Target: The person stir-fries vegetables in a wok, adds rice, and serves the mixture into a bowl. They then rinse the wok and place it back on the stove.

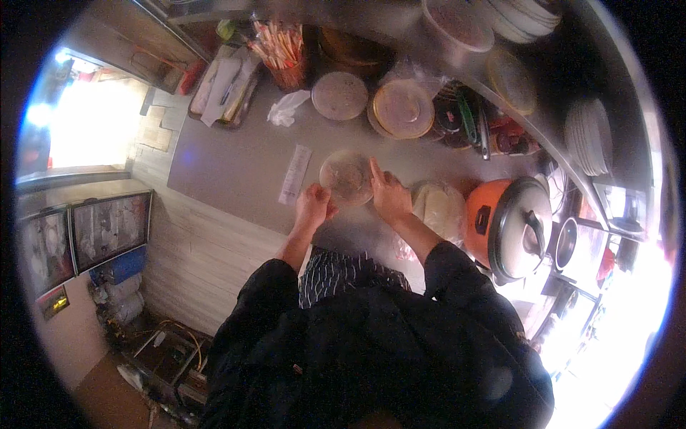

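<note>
A round container with a clear lid (347,178) stands on the metal counter before me, its contents blurred. At its lower left rim is my left hand (315,205), fingers curled; whether they pinch the rim cannot be told. My right hand (390,194) lies against the right side of the container, index finger extended along the rim. A printed paper slip (295,174) lies just left of the container. Right of my right hand is a clear plastic bag (439,209) with pale contents.
An orange rice cooker (486,225) stands at the right. Along the back are round lidded tubs (340,96), a cup of wrapped chopsticks (286,72), a crumpled white tissue (288,109) and a tray (231,122) of papers. Stacked plates (588,137) sit on the shelf at the upper right.
</note>
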{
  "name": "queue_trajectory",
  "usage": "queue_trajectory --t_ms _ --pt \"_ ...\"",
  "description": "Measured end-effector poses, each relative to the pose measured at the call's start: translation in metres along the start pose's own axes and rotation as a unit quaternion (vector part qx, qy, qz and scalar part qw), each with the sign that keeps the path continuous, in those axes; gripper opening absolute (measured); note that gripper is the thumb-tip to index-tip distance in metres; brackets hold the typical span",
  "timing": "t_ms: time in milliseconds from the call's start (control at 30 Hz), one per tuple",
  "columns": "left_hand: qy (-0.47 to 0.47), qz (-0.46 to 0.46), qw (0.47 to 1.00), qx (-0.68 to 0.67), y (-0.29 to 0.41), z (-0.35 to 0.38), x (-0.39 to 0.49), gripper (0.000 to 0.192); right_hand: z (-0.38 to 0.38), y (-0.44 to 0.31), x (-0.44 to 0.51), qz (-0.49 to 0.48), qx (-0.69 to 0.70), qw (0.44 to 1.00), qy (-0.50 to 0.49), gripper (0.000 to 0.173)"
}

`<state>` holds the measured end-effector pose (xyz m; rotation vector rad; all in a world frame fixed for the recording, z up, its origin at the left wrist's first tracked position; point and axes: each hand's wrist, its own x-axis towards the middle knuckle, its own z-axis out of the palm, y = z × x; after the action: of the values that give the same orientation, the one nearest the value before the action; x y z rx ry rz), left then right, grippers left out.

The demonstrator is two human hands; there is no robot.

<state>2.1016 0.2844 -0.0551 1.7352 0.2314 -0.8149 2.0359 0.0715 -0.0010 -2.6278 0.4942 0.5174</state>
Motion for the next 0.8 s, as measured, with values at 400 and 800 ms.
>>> queue_trajectory --t_ms 400,800 --pt "-0.053 -0.046 0.996 -0.060 0.000 -0.006 -0.003 0.019 0.025 -0.060 0.033 -0.257 -0.088 0.948 0.165 0.047" --pt "0.290 0.173 0.849 0.405 -0.021 -0.088 0.007 0.021 0.019 -0.063 0.029 -0.247 -0.078 0.953 0.159 0.053"
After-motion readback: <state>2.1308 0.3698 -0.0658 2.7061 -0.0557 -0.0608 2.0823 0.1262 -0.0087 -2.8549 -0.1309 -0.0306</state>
